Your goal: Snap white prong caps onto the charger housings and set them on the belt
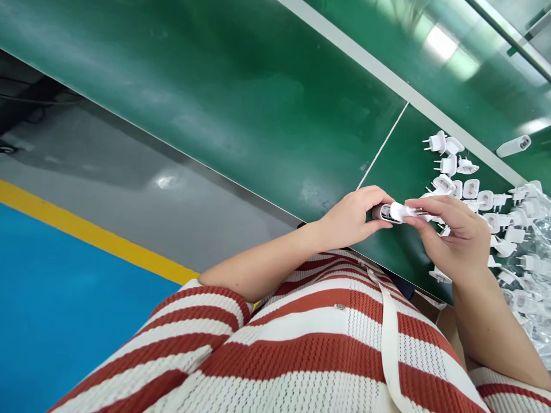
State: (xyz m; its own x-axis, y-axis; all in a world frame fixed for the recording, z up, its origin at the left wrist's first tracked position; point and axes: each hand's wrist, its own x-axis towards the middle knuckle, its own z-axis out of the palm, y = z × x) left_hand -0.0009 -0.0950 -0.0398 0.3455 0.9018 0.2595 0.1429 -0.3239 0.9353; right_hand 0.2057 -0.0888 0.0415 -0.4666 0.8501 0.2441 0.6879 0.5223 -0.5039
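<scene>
Near the table's front edge, my left hand point(350, 219) is closed around a white charger housing point(384, 213) whose open end faces right and shows dark and metallic parts inside. My right hand point(460, 238) pinches a white two-pin plug head point(399, 212) between thumb and fingers, its pins pointing right. Plug head and housing meet at the open end, slightly angled; whether they are joined I cannot tell. Beside and beyond my right hand lie several loose white plug heads point(471, 188) in a scattered pile, partly hidden by that hand.
Clear plastic bags point(540, 235) lie at the right edge by the pile. Another white housing point(513, 146) rests on the green surface past a pale strip point(370, 60). A white line point(383, 143) crosses the green table point(241, 109). Grey floor point(163, 189) shows at left.
</scene>
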